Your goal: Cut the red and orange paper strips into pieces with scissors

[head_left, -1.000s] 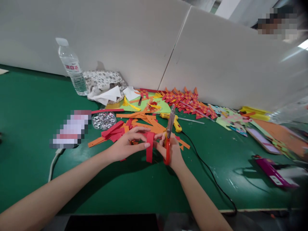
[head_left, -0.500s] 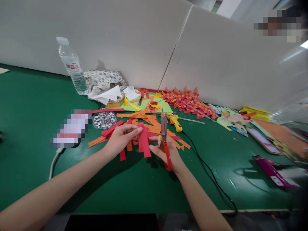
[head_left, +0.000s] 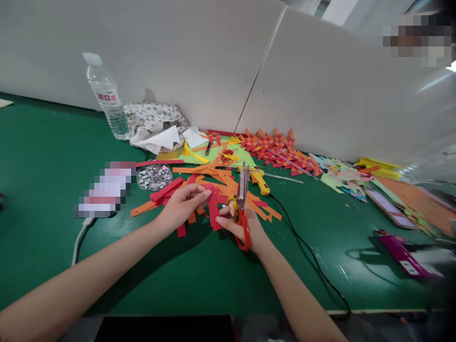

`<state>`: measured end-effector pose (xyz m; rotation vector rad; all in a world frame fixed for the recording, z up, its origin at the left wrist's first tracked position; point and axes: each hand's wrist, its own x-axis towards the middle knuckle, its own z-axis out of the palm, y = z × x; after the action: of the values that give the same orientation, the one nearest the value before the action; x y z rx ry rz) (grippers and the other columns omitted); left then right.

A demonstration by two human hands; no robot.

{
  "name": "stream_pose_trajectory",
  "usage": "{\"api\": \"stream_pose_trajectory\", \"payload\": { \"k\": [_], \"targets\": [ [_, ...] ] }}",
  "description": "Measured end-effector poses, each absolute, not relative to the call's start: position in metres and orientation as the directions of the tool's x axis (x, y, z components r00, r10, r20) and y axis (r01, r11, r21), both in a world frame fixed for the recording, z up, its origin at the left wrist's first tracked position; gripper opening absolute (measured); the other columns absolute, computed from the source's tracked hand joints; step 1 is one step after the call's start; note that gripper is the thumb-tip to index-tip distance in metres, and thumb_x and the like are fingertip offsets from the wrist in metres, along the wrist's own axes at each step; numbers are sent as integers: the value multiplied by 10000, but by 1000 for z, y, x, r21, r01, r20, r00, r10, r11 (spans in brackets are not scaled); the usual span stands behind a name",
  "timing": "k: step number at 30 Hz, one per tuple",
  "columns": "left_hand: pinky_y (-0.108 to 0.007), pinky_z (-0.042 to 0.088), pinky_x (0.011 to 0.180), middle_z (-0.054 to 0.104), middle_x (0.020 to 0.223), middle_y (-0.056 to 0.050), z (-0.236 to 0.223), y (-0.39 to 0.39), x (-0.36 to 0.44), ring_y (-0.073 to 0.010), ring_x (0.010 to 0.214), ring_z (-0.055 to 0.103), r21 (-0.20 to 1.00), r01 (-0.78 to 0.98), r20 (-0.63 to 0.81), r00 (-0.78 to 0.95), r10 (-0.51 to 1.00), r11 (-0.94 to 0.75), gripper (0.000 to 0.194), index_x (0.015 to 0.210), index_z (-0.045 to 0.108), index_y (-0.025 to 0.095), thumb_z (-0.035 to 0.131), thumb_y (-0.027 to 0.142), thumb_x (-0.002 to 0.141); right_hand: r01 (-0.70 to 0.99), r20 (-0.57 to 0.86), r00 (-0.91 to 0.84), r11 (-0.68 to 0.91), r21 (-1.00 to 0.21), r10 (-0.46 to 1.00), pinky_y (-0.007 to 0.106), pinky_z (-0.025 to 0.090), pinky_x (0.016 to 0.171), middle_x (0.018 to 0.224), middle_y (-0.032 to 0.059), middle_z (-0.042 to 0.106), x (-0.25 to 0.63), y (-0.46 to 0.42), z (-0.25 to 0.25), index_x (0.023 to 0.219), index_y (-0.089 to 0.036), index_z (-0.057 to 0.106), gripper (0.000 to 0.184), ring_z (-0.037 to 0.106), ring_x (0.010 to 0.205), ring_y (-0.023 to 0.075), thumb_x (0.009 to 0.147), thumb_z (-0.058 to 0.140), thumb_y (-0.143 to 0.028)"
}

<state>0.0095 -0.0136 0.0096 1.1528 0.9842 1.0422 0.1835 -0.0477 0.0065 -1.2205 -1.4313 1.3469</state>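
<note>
Between thumb and fingers, my left hand (head_left: 183, 204) pinches the top of a red paper strip (head_left: 214, 211) that hangs down. My right hand (head_left: 249, 228) is closed around scissors (head_left: 242, 194) with red and yellow handles, their blades pointing up and away from me. My right thumb reaches the lower end of the strip; whether it grips the paper too is hard to tell. Beneath and behind both hands lies a loose pile of orange paper strips (head_left: 228, 178) and red ones (head_left: 167, 191).
A yellow glue gun (head_left: 261, 182) trails a black cord rightward. Woven paper fish (head_left: 270, 145) lie along the partition. Left are a box of googly eyes (head_left: 155, 177), a blurred phone (head_left: 107, 190), a water bottle (head_left: 109, 102) and a patterned tissue pouch (head_left: 155, 121). A purple power strip (head_left: 406, 256) is right.
The red paper between my hands looks narrower, as the two offset layers now nearly line up. My right hand with the scissors has shifted slightly left, its thumb now at the strip's lower end.
</note>
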Motion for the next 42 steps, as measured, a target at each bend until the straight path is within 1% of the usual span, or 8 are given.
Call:
{"api": "stream_pose_trajectory", "payload": {
  "k": [2,7,11,15,24,31,36,42],
  "targets": [
    [-200,448,584,593,636,43,10,-13,10,-99,611,588,983,-131,-89,268,959,128,253,723,552,175,704,374,685,115,-56,-199,-33,-993,978,271,406,549,694,-37,554,183,-47,6,670,-230,342,406,496,558,108,636,723,-367],
    [-180,444,545,626,659,38,12,-14,9,-108,639,638,972,-152,-116,343,932,177,298,766,495,185,726,348,671,93,-15,-145,-2,-996,989,286,422,567,681,-36,567,182,-45,3,661,-231,363,392,534,587,126,620,732,-358],
    [-184,447,536,631,639,32,12,-15,9,-127,645,659,971,-130,-140,371,918,200,305,761,475,185,717,352,679,147,11,-117,29,-989,993,307,434,584,647,-32,589,182,-44,2,660,-236,356,391,541,572,139,641,714,-393],
    [-203,467,551,630,592,40,6,-15,10,-113,589,632,977,-103,-125,430,894,186,339,761,443,188,752,260,642,160,18,-100,34,-986,995,333,464,632,696,-8,631,183,-44,3,678,-237,369,406,595,641,171,621,731,-412],
    [-201,465,530,627,572,46,2,-14,11,-113,582,632,986,-53,-126,398,909,159,317,740,432,188,735,232,661,98,13,-114,24,-995,993,311,450,620,671,-31,616,184,-44,0,676,-233,382,398,565,606,143,604,763,-327],
    [-197,457,529,625,564,42,2,-14,10,-121,598,647,986,-25,-140,403,905,164,323,738,441,189,740,290,666,103,-13,-98,-2,-995,995,333,465,637,671,-31,633,183,-45,3,694,-237,382,405,593,603,155,605,757,-364],
    [-201,457,528,636,583,35,3,-13,10,-124,596,651,984,-18,-154,405,901,176,317,733,439,187,730,299,677,87,11,-116,21,-996,993,326,462,634,639,-36,629,183,-45,3,683,-237,370,397,580,584,144,633,733,-389],
    [-205,463,529,635,579,34,4,-14,11,-129,598,655,986,-23,-145,396,907,168,306,725,440,187,725,289,681,69,11,-94,18,-997,995,326,492,629,624,-41,613,181,-46,4,680,-234,379,407,577,577,138,618,744,-403]
  ]
}}
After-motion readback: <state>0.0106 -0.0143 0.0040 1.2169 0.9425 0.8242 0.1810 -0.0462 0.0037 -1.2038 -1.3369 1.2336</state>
